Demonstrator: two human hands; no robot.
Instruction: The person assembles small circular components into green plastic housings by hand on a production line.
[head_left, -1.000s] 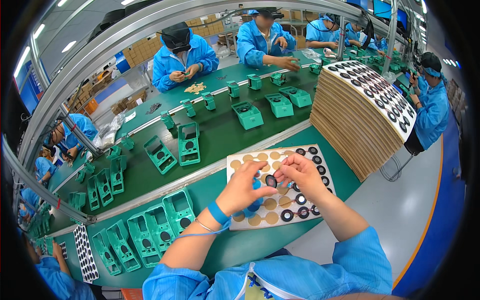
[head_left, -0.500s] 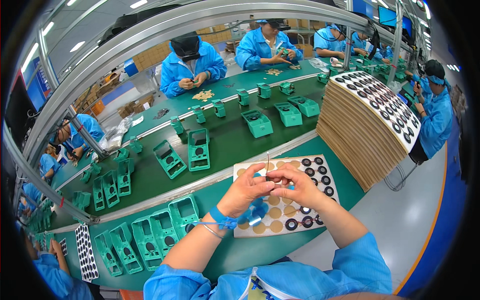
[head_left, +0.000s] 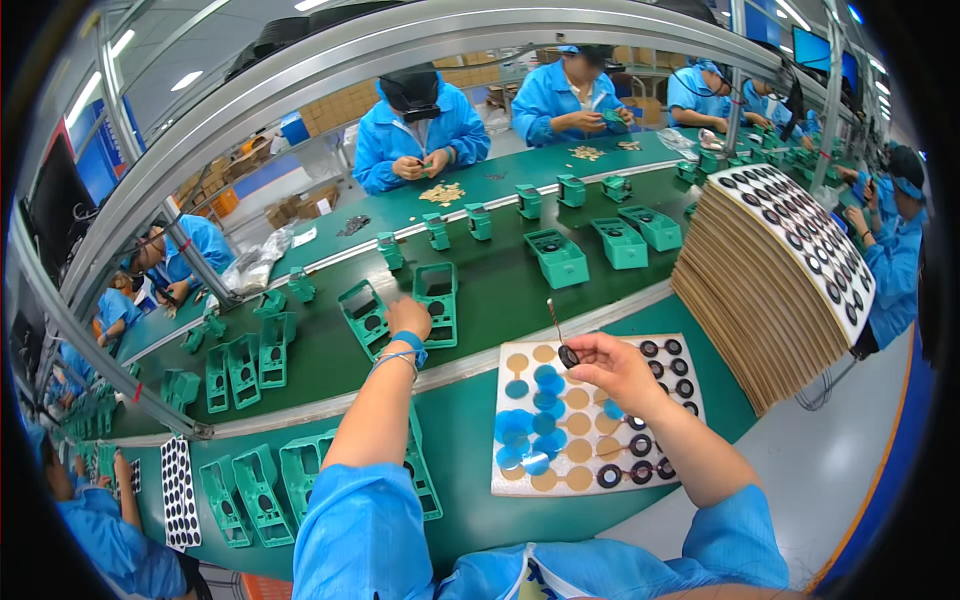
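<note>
My right hand (head_left: 615, 372) pinches a small round black speaker (head_left: 569, 356) above a white sheet (head_left: 515, 430); its thin wire lead sticks upward. On that sheet are tan round spots, several loose translucent blue film discs (head_left: 515, 425) and black ring-shaped speakers (head_left: 640, 473) along the right and near edges. My left hand (head_left: 410, 318) is stretched out over the dark green belt. Its fingers are curled at the right wall of a green plastic housing (head_left: 362, 312), partly hiding it. A second green housing (head_left: 437, 290) stands right beside that hand.
A tall stack of cardboard-layered sheets (head_left: 740, 290) bearing black speakers rises at the right. More green housings (head_left: 262, 490) line the near bench, some behind my left arm. A metal rail (head_left: 470, 368) edges the belt. Co-workers in blue (head_left: 420, 130) sit across it, under a metal frame.
My hands were together over the sheet and have parted. The left has reached forward to the housings on the belt; the right keeps the speaker. The whole view has shifted slightly.
</note>
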